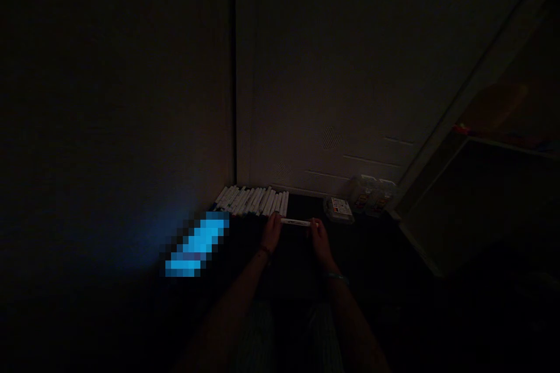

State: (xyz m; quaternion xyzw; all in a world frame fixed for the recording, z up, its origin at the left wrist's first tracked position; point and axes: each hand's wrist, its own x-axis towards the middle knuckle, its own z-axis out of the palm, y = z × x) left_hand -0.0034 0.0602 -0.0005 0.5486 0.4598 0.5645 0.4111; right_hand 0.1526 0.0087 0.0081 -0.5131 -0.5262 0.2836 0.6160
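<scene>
Here, fingers [276,218] partly hide the white marker [296,222].

Over a dozen markers [265,201], two packs [382,198], one case [339,208] show.

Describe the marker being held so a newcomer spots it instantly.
Find the dark tabletop at the foot of the wall. Near the row of white markers, look between the left hand and right hand. The held marker runs sideways; those in the row point away.
</scene>
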